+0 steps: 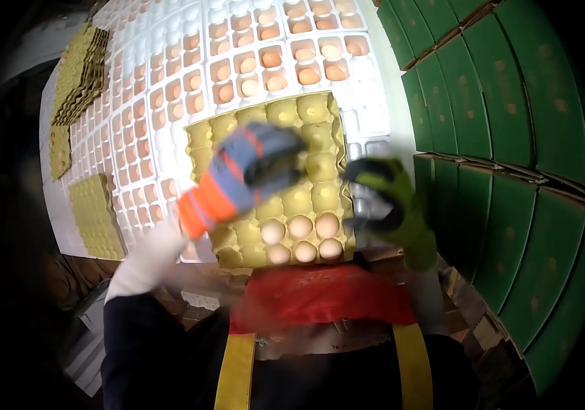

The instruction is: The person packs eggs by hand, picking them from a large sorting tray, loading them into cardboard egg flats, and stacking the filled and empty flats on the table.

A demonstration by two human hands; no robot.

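Note:
A yellow egg tray (248, 236) lies in front of me on white compartment trays, with several eggs (301, 227) in its near right corner. Over the tray's middle is my left hand (255, 164), in a grey and orange glove. Its fingers are curled and blurred, and whether anything is in them is hidden. My right hand (391, 205), in a green and black glove, is at the tray's right edge, its thumb and fingers apart with nothing between them.
White compartment trays (205, 53) with many eggs spread beyond and to the left. Stacked yellow trays (77, 75) stand at the far left, and another yellow tray (94, 215) lies nearer. Green boxes (497, 89) are stacked along the right side.

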